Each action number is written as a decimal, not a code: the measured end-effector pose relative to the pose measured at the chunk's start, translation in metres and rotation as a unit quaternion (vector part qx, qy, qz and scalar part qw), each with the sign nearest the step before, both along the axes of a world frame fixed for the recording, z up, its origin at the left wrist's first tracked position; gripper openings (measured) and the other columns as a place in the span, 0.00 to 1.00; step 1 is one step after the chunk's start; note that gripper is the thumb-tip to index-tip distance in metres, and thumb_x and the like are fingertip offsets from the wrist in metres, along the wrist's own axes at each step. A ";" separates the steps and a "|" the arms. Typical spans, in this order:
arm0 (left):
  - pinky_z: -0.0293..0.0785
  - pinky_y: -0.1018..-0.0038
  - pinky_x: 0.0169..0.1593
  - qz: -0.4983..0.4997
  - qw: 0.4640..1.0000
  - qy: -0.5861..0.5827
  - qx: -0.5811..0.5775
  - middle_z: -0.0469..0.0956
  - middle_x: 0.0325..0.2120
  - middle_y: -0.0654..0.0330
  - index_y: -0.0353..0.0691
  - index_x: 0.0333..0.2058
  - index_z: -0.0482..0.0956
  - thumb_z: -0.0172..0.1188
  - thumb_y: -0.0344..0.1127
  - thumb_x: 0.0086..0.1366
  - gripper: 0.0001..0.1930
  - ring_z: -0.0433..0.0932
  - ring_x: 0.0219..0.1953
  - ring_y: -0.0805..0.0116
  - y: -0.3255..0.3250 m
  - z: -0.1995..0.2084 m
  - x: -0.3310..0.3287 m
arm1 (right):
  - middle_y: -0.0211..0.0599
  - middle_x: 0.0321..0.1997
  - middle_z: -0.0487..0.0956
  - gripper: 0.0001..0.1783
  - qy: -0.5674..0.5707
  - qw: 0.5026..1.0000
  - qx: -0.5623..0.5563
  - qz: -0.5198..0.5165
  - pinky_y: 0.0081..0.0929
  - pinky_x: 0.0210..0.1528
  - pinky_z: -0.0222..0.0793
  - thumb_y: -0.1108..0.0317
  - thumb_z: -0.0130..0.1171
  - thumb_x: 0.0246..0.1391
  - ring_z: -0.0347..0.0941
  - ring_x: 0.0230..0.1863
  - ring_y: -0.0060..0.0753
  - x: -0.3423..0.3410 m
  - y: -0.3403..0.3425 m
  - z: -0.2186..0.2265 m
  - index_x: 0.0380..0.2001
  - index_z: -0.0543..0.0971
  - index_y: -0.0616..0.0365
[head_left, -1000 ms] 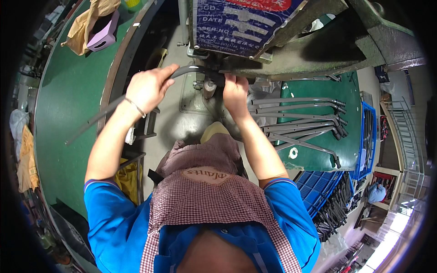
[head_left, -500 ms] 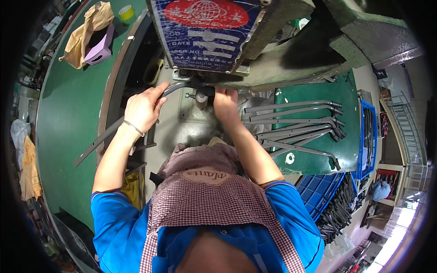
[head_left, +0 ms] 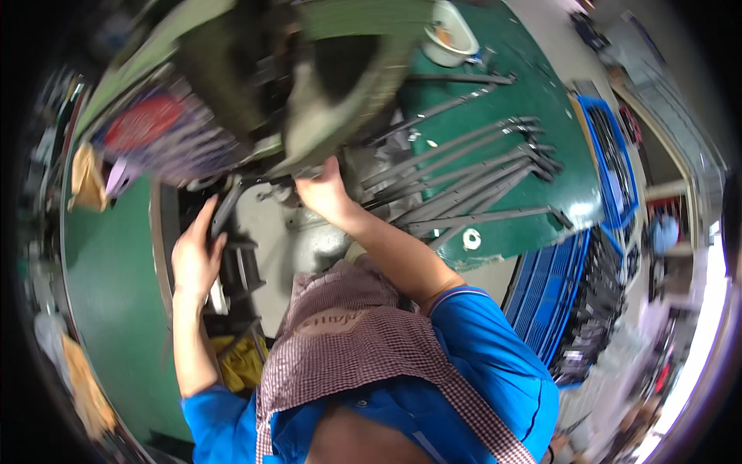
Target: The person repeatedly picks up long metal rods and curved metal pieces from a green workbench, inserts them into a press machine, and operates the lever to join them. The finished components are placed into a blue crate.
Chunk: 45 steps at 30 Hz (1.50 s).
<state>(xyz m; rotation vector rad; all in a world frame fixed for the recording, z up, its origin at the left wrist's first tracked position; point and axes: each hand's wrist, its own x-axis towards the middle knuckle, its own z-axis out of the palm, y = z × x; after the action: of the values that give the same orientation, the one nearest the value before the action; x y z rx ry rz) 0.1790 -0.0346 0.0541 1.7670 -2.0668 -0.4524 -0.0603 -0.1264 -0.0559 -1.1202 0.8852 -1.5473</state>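
A dark grey bent metal tube [head_left: 226, 207] runs from beneath the machine head down to my left hand [head_left: 195, 259]. The fingers and thumb of that hand lie on either side of the tube, closed about it, and its lower part is hidden. My right hand [head_left: 325, 195] reaches under the lower edge of the green machine [head_left: 332, 116]. Its fingers are mostly hidden there, so what they hold does not show. A blurred blue and red plate [head_left: 147, 127] is fixed to the machine's front.
On the right, a green table [head_left: 495, 224] bears several similar bent tubes [head_left: 479, 174], a white tub [head_left: 452, 42] and a white ring [head_left: 471, 238]. Blue crates [head_left: 541, 286] with dark parts stand beside it. Another green table [head_left: 104, 271] runs along the left.
The view has swung to the right, with blur on the machine. The tube now points more steeply down at my left hand. My right hand is further under the machine edge.
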 end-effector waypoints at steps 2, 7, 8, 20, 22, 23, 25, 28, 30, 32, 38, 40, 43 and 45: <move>0.77 0.65 0.51 -0.020 0.997 0.025 0.068 0.82 0.46 0.46 0.40 0.59 0.73 0.68 0.24 0.55 0.31 0.83 0.47 0.53 0.022 -0.009 0.018 | 0.58 0.26 0.76 0.09 0.142 0.984 0.043 -0.100 0.35 0.33 0.69 0.69 0.55 0.62 0.67 0.25 0.44 -0.034 -0.001 0.037 0.33 0.76 0.66; 0.75 0.69 0.43 -0.050 0.983 0.126 0.121 0.81 0.34 0.52 0.33 0.50 0.77 0.65 0.28 0.61 0.18 0.79 0.35 0.61 0.024 -0.048 -0.051 | 0.26 0.26 0.75 0.10 0.215 0.968 0.051 -0.115 0.23 0.34 0.66 0.68 0.52 0.62 0.68 0.29 0.18 -0.204 0.000 0.020 0.33 0.79 0.63; 0.76 0.66 0.45 -0.083 0.981 0.130 0.115 0.82 0.36 0.49 0.34 0.51 0.77 0.65 0.30 0.62 0.18 0.80 0.38 0.54 0.010 -0.056 -0.077 | 0.26 0.27 0.77 0.10 0.221 0.962 0.103 -0.125 0.23 0.34 0.67 0.67 0.53 0.62 0.69 0.28 0.20 -0.242 -0.005 0.011 0.35 0.79 0.63; 0.72 0.58 0.50 -0.226 0.973 0.010 -0.051 0.75 0.40 0.51 0.36 0.45 0.81 0.66 0.33 0.57 0.16 0.73 0.46 0.47 -0.131 -0.113 -0.392 | 0.46 0.46 0.80 0.16 0.682 0.677 0.029 -0.274 0.45 0.52 0.74 0.64 0.61 0.55 0.76 0.50 0.50 -0.481 -0.160 0.015 0.47 0.80 0.55; 0.69 0.59 0.52 -0.210 0.976 -0.025 -0.055 0.74 0.41 0.53 0.38 0.47 0.81 0.66 0.33 0.58 0.17 0.71 0.48 0.51 -0.132 -0.118 -0.413 | 0.44 0.50 0.78 0.16 0.711 0.669 -0.009 -0.217 0.45 0.55 0.73 0.69 0.56 0.57 0.74 0.53 0.49 -0.490 -0.190 0.000 0.49 0.79 0.56; 0.70 0.58 0.50 -0.217 0.975 -0.018 -0.050 0.74 0.41 0.52 0.37 0.48 0.80 0.65 0.35 0.60 0.18 0.71 0.48 0.50 -0.135 -0.123 -0.416 | 0.41 0.52 0.77 0.16 0.723 0.657 -0.045 -0.207 0.43 0.59 0.69 0.70 0.52 0.59 0.72 0.57 0.47 -0.495 -0.207 -0.013 0.50 0.79 0.55; 0.70 0.58 0.52 -0.235 0.972 -0.009 -0.011 0.74 0.42 0.52 0.37 0.52 0.78 0.65 0.37 0.60 0.21 0.71 0.49 0.50 -0.138 -0.119 -0.414 | 0.45 0.53 0.77 0.20 0.765 0.626 -0.034 -0.145 0.43 0.61 0.67 0.78 0.53 0.52 0.71 0.58 0.48 -0.499 -0.219 -0.020 0.49 0.80 0.56; 0.70 0.60 0.55 -0.232 0.971 0.019 0.050 0.73 0.46 0.51 0.37 0.54 0.77 0.66 0.36 0.59 0.24 0.71 0.50 0.50 -0.141 -0.107 -0.407 | 0.43 0.47 0.77 0.16 0.815 0.574 -0.026 -0.074 0.43 0.59 0.66 0.78 0.54 0.50 0.72 0.54 0.46 -0.510 -0.230 -0.019 0.44 0.80 0.56; 0.70 0.60 0.57 -0.215 0.976 0.030 -0.005 0.72 0.48 0.50 0.37 0.55 0.77 0.67 0.34 0.58 0.25 0.70 0.51 0.49 -0.136 -0.093 -0.407 | 0.41 0.42 0.77 0.12 0.806 0.585 -0.068 -0.062 0.41 0.55 0.67 0.71 0.56 0.50 0.72 0.52 0.42 -0.518 -0.218 -0.009 0.39 0.80 0.54; 0.70 0.58 0.57 -0.212 0.971 0.037 -0.105 0.71 0.50 0.48 0.38 0.55 0.75 0.71 0.30 0.52 0.30 0.70 0.52 0.47 -0.131 -0.069 -0.411 | 0.37 0.35 0.77 0.10 0.791 0.595 -0.125 -0.074 0.41 0.48 0.70 0.72 0.57 0.44 0.75 0.44 0.43 -0.517 -0.201 0.018 0.33 0.80 0.53; 0.61 0.46 0.66 -0.222 0.948 -0.006 -0.227 0.67 0.60 0.47 0.41 0.62 0.69 0.72 0.32 0.49 0.39 0.65 0.63 0.44 -0.116 -0.001 -0.439 | 0.38 0.33 0.79 0.10 0.755 0.621 -0.205 0.045 0.41 0.45 0.74 0.71 0.58 0.39 0.78 0.40 0.43 -0.451 -0.099 0.115 0.29 0.81 0.56; 0.76 0.56 0.53 -0.201 0.970 -0.074 -0.118 0.76 0.50 0.50 0.44 0.60 0.71 0.67 0.38 0.57 0.31 0.78 0.51 0.51 -0.106 0.010 -0.436 | 0.39 0.35 0.80 0.14 0.720 0.655 -0.204 0.105 0.41 0.49 0.73 0.72 0.60 0.38 0.78 0.44 0.44 -0.418 -0.069 0.122 0.33 0.81 0.56; 0.80 0.60 0.41 -0.159 0.986 0.021 -0.054 0.82 0.44 0.53 0.44 0.55 0.75 0.62 0.42 0.65 0.21 0.83 0.40 0.50 -0.088 -0.010 -0.389 | 0.43 0.45 0.79 0.26 0.671 0.685 -0.280 0.043 0.45 0.58 0.68 0.70 0.67 0.38 0.74 0.52 0.49 -0.388 -0.038 0.152 0.46 0.78 0.58; 0.80 0.60 0.39 -0.131 0.983 0.064 -0.114 0.82 0.43 0.53 0.46 0.53 0.75 0.59 0.44 0.67 0.19 0.83 0.39 0.50 -0.070 -0.032 -0.339 | 0.49 0.56 0.75 0.41 0.675 0.677 -0.281 -0.085 0.48 0.62 0.65 0.62 0.77 0.35 0.69 0.59 0.57 -0.377 -0.021 0.156 0.55 0.74 0.60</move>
<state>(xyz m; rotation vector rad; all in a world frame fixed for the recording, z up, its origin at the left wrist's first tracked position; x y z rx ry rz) -0.1604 -0.1048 0.0222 1.3088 -2.1704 -0.3743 -0.4376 -0.1474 0.0997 -2.8524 1.4799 -0.8864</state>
